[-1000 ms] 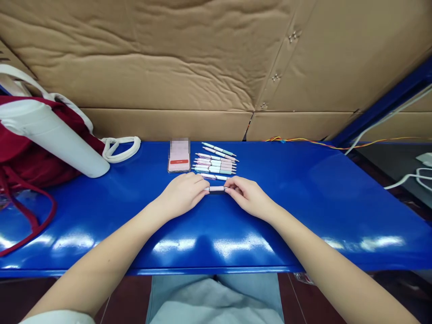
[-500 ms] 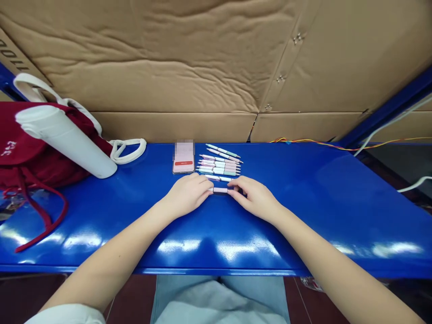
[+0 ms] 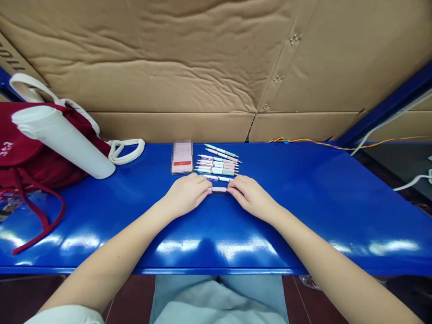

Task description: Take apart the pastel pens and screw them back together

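Observation:
Between my two hands, a pale pink pen barrel (image 3: 219, 189) is held level just above the blue tabletop. My left hand (image 3: 189, 193) pinches its left end, and my right hand (image 3: 251, 195) has thumb and fingertips closed on its right end. Both ends of the pen are hidden by my fingers. Right behind it lies a white pen (image 3: 218, 178), its right end partly covered by my right fingers. Farther back, several pastel pens (image 3: 219, 165) in white, pink and green lie side by side, the rear ones slanting.
A phone (image 3: 182, 157) with a lit screen lies left of the pens. At the far left, a white bottle (image 3: 67, 141) leans on a red bag (image 3: 20, 144) with white straps. Cardboard (image 3: 175, 81) walls the back of the blue table (image 3: 324, 202). Thin wires (image 3: 303, 141) run along the rear right.
My right thumb and fingers have closed together on the pen's right end, from a slightly wider grip. The left hand keeps its pinch. The whole view has shifted slightly.

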Action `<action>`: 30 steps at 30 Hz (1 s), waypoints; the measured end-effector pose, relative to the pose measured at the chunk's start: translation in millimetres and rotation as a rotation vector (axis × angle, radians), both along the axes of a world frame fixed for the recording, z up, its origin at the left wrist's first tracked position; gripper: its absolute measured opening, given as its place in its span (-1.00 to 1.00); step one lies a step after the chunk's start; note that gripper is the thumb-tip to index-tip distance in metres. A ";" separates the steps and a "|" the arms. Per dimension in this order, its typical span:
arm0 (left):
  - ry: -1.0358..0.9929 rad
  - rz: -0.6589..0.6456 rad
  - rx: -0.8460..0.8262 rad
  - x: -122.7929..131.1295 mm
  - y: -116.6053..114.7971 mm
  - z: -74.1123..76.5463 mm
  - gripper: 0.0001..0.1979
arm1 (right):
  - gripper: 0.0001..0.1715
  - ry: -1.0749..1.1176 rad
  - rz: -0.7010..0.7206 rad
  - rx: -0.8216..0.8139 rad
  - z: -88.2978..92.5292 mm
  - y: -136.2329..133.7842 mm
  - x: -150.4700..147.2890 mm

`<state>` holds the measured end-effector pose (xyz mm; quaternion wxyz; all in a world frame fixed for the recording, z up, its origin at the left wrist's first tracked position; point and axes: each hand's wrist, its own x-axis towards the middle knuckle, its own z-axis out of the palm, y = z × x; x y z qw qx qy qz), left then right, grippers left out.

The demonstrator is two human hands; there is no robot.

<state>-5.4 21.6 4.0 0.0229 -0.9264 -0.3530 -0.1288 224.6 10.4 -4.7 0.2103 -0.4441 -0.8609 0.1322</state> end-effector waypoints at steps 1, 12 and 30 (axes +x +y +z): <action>0.001 -0.002 -0.001 0.0 -0.1 0.1 -0.78 | -0.76 -0.013 0.007 -0.002 -0.1 0.1 -0.1; -0.009 -0.003 0.015 0.8 -0.4 0.5 -0.76 | -0.81 -0.011 0.020 -0.020 0.2 -1.1 -2.4; -0.069 -0.038 0.001 5.9 -3.6 -1.6 -0.77 | -0.74 -0.154 0.054 0.103 5.8 -8.3 -7.2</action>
